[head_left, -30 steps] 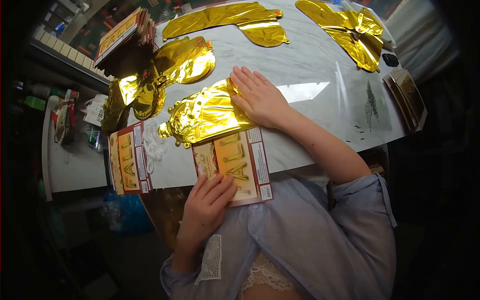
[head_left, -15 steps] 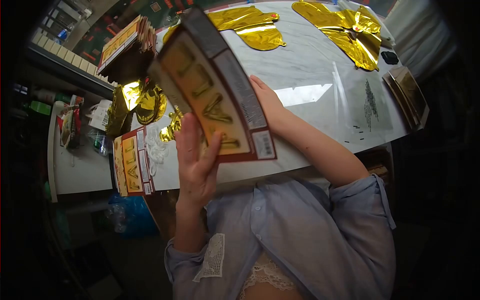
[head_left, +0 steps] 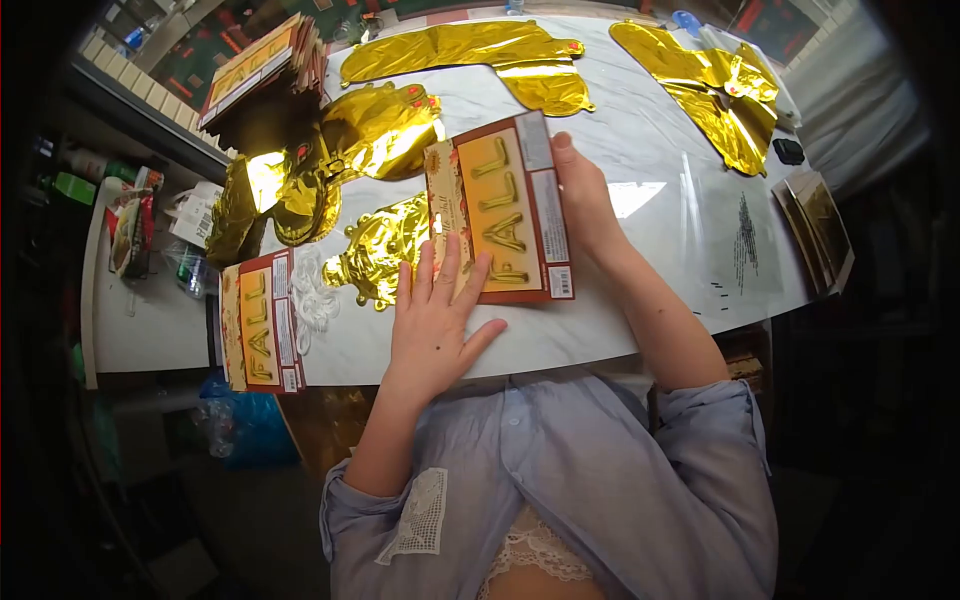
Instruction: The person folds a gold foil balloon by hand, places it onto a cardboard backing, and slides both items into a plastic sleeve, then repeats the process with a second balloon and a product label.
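A printed card (head_left: 500,215) with gold "FALL" letters and a dark red border is in front of me at the middle of the table. My left hand (head_left: 440,320) lies with fingers spread, its fingertips over the card's lower left part. At the card's right edge, my right hand (head_left: 590,205) grips it, with some fingers hidden behind. Just left of the card is a crumpled gold foil balloon (head_left: 385,250), partly covered by it. A second FALL card (head_left: 258,325) lies at the table's front left, beside a bundle of white string (head_left: 315,290).
Flat gold foil balloons (head_left: 450,50) lie at the back, with another group (head_left: 735,95) at the back right. A stack of cards (head_left: 265,70) stands at the back left, near folded gold foil (head_left: 270,195). Clear plastic bags (head_left: 735,235) and brown cards (head_left: 815,235) are at right.
The card has come down from a raised, tilted position and turned more upright to my view. My left hand has gone from its lower edge to lying spread over its left part.
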Available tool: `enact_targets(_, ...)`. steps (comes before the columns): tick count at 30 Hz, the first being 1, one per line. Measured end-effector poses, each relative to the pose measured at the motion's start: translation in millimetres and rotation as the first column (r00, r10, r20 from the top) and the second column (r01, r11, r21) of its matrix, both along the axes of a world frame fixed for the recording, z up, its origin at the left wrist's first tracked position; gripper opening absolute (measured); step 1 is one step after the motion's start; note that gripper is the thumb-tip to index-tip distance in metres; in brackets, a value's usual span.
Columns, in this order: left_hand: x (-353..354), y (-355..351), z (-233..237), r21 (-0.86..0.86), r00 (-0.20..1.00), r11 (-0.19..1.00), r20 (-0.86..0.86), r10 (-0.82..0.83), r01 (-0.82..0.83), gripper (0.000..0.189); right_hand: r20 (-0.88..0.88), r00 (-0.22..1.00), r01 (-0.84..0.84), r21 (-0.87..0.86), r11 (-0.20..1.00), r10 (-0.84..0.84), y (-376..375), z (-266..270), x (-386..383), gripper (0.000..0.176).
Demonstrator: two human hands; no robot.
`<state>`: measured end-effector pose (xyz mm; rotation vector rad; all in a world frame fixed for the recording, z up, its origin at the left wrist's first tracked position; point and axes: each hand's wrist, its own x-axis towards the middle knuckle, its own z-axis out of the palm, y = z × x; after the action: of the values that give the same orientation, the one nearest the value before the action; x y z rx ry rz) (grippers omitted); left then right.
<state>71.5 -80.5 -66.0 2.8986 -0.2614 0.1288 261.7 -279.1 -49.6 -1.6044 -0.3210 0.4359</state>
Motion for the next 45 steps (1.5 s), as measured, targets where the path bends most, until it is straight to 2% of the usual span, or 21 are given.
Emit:
enact_targets(2,0,0,1,-0.019,1.0,1.0,-0.004,-0.001,0.001,0.089,-0.067,0.996,-0.055,0.051,0.997,0.058,-6,28,-8,0.04)
enact_targets(4,0,1,-1,-0.045,1.0,0.999,0.018,0.006,-0.006,0.092,0.231,0.965,-0.085,-0.182,0.98,0.126,-3,30,-18,0.043)
enact_targets(6,-2,2,-3,-0.068,0.999,0.998,0.038,0.005,-0.002,0.095,0.194,0.974,-0.099,-0.098,0.99,0.116,-9,49,-21,0.048)
enact_targets(8,-3,2,-8,-0.175,0.995,0.985,0.099,0.023,-0.006,0.101,0.314,0.945,-0.111,0.056,0.992,0.088,-27,77,-16,0.051)
enact_targets(10,-3,3,-8,-0.16,0.996,0.987,0.081,0.021,-0.008,0.102,0.442,0.896,-0.018,-0.034,0.999,0.031,-43,121,-13,0.056)
enact_targets(12,-3,3,-7,-0.142,0.998,0.99,0.062,0.016,-0.007,0.103,0.491,0.871,0.15,-0.334,0.931,0.036,-45,152,-16,0.057)
enact_targets(14,-2,3,-7,-0.102,0.999,0.995,0.042,0.013,-0.009,0.102,0.527,0.83,0.276,-0.673,0.686,0.183,-20,162,-23,0.058)
enact_targets(15,-2,3,-6,-0.11,0.999,0.994,0.047,0.011,-0.006,0.102,0.64,0.715,0.355,-0.68,0.642,0.283,-10,140,-19,0.059)
enact_targets(18,-2,2,-6,-0.111,0.997,0.994,0.068,0.021,-0.013,0.101,0.538,0.766,0.232,-0.741,0.63,0.351,34,85,-27,0.068)
enact_targets(20,-2,2,-5,-0.094,0.995,0.995,0.097,0.024,-0.015,0.097,0.509,0.79,0.179,-0.726,0.664,0.343,46,54,-28,0.058)
enact_targets(22,-3,1,-4,-0.093,0.995,0.995,0.099,0.032,-0.023,0.097,0.519,0.752,0.106,-0.704,0.702,0.407,52,45,-27,0.046)
enact_targets(23,-3,1,-3,-0.09,0.995,0.996,0.1,0.031,-0.022,0.097,0.432,0.801,0.088,-0.77,0.632,0.414,45,49,-26,0.037)
enact_targets(24,-3,2,-3,-0.096,0.994,0.995,0.101,0.041,-0.031,0.097,0.43,0.797,0.083,-0.774,0.627,0.425,35,45,-23,0.037)
enact_targets(26,-3,2,-3,-0.121,0.996,0.992,0.086,0.032,-0.022,0.097,0.547,0.628,0.169,-0.79,0.589,0.554,11,24,-16,0.041)
enact_targets(30,-2,3,-4,-0.119,0.997,0.993,0.068,0.033,-0.025,0.101,0.625,0.596,0.145,-0.701,0.698,0.504,15,7,-31,0.052)
enact_targets(39,-7,14,-1,-0.469,0.997,0.883,0.072,0.022,0.014,0.103,0.699,0.472,0.118,-0.654,0.747,0.537,45,-6,-37,0.053)
enact_targets(41,-18,19,-1,-0.72,0.962,0.694,0.204,0.181,0.022,0.095,0.704,0.468,0.118,-0.649,0.751,0.535,47,-8,-36,0.054)
enact_targets(42,-32,18,6,-0.825,0.941,0.564,0.164,0.295,-0.033,0.09,0.702,0.469,0.113,-0.65,0.752,0.536,48,-9,-35,0.054)
enact_targets(43,-47,12,11,-0.976,0.913,0.214,0.053,0.405,-0.038,0.087,0.706,0.474,0.118,-0.644,0.756,0.527,49,-10,-35,0.054)
enact_targets(44,-59,6,16,-0.986,0.88,-0.169,-0.094,0.465,-0.016,0.085,0.708,0.48,0.123,-0.639,0.759,0.518,47,-11,-36,0.055)
enact_targets(45,-65,6,20,-0.985,0.878,-0.172,-0.101,0.467,-0.022,0.085,0.703,0.483,0.116,-0.643,0.757,0.523,46,-13,-35,0.055)
